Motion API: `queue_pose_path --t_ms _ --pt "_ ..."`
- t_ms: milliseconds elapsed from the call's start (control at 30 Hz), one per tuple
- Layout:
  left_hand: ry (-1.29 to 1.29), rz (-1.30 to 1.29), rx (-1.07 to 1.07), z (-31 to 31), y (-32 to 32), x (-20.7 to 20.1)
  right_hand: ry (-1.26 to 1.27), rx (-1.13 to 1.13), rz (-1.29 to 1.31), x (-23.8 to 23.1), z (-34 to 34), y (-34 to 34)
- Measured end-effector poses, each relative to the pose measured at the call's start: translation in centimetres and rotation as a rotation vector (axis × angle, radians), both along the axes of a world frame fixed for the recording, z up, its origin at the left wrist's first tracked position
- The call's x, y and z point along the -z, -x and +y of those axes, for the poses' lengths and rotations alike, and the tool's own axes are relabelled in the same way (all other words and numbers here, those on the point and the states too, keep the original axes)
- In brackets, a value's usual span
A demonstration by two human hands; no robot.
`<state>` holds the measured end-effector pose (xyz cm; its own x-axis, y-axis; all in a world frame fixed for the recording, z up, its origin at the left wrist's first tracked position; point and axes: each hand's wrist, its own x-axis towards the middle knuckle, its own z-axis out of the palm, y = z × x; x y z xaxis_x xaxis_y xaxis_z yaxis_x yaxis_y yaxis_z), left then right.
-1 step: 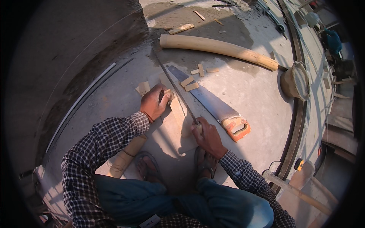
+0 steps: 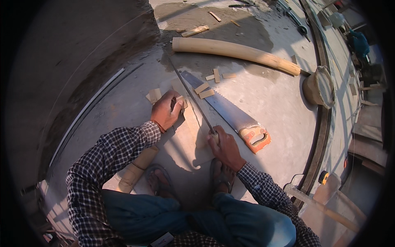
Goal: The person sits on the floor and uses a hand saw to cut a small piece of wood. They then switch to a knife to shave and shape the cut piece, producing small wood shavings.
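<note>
My left hand [image 2: 164,110] is closed on a small bamboo block [image 2: 181,101], pinched between thumb and fingers. My right hand [image 2: 225,149] grips the short handle of a long, narrow metal blade [image 2: 192,97]. It slants away to the far left, passing just right of the block; whether it touches cannot be told. Beneath them lies a flat wooden board [image 2: 191,123]. A handsaw [image 2: 234,110] with an orange-and-wood handle rests to the right. Small cut bamboo pieces [image 2: 207,94] lie across its blade, and more pieces [image 2: 155,95] sit beside my left hand.
A long bamboo pole [image 2: 236,53] lies across the far side. A mortar-crusted bucket [image 2: 319,87] stands at the right beside a dark metal rail [image 2: 321,127]. A bamboo section [image 2: 139,168] lies by my left foot. A wall [image 2: 94,45] rises at the left.
The tip of the blade has shifted slightly right and toward me. Both hands stay almost in the same place, still closed on what they hold.
</note>
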<state>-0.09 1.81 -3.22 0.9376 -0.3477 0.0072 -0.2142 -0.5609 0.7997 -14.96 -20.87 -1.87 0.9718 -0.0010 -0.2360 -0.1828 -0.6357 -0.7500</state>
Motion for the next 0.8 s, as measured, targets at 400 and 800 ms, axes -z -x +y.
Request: queue_pose_path --t_ms 400,800 --pt "-0.006 0.055 0.048 0.6 0.5 0.6 0.039 0.165 0.063 2.2 -1.8 2.0" --pt "0.034 0.052 0.010 -3.3 -4.2 -0.1 -0.183 0.466 0.010 4.6 -2.8 2.9"
